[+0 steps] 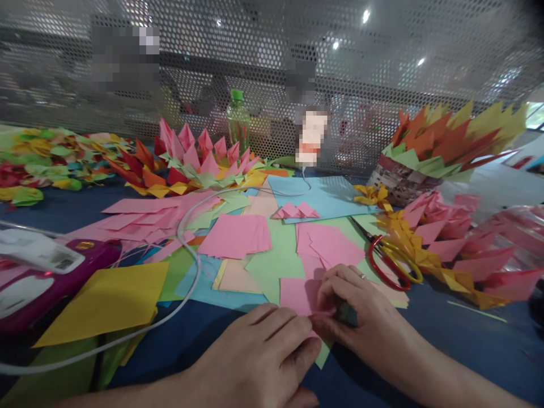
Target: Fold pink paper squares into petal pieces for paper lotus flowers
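A pink paper square (pixel 297 293) lies in front of me, its near part covered by my fingers. My left hand (pixel 267 351) bends over the near left of this paper, fingers curled and pressed together on it. Across from it, my right hand (pixel 351 309) pinches the paper's right side between thumb and fingers; a ring shows on one finger. Just beyond are two stacks of pink squares, one on the left (pixel 236 235) and one on the right (pixel 329 243). Small folded pink pieces (pixel 296 211) stand in a row behind them.
Red-and-yellow-handled scissors (pixel 389 263) lie right of the stacks. A white cable (pixel 198 266) curves across the left side past yellow paper (pixel 114 294) and a purple device (pixel 85 255). Folded paper flowers (pixel 204 153), a green-capped bottle (pixel 238 119) and a perforated screen (pixel 263 62) stand behind.
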`<move>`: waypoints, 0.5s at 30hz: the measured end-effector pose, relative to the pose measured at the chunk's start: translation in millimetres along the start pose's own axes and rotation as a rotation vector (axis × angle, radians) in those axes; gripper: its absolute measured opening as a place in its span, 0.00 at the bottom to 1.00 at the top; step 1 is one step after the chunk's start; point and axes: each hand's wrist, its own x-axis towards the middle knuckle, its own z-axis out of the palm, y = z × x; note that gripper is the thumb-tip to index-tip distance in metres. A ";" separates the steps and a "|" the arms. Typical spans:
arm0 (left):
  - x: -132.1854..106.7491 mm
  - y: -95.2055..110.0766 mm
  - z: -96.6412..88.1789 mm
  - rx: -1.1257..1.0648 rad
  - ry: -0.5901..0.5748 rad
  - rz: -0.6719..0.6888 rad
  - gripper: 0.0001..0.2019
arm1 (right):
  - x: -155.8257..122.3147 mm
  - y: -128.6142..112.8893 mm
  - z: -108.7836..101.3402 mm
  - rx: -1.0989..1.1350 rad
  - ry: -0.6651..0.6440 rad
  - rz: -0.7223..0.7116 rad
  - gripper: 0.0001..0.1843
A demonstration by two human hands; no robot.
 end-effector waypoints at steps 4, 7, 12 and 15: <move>-0.8 -1.8 1.4 0.006 0.001 0.010 0.19 | -0.2 1.2 -0.5 -0.013 0.005 0.023 0.12; -1.8 -2.7 4.1 -0.003 0.006 0.023 0.18 | -0.9 2.9 -1.6 -0.010 0.005 0.052 0.13; -4.9 -3.4 7.5 -0.017 0.041 0.034 0.16 | -0.2 5.0 -6.0 -0.015 0.030 0.050 0.14; -5.5 -4.8 7.3 -0.028 0.054 0.047 0.15 | -0.4 5.2 -8.4 -0.051 0.048 0.052 0.16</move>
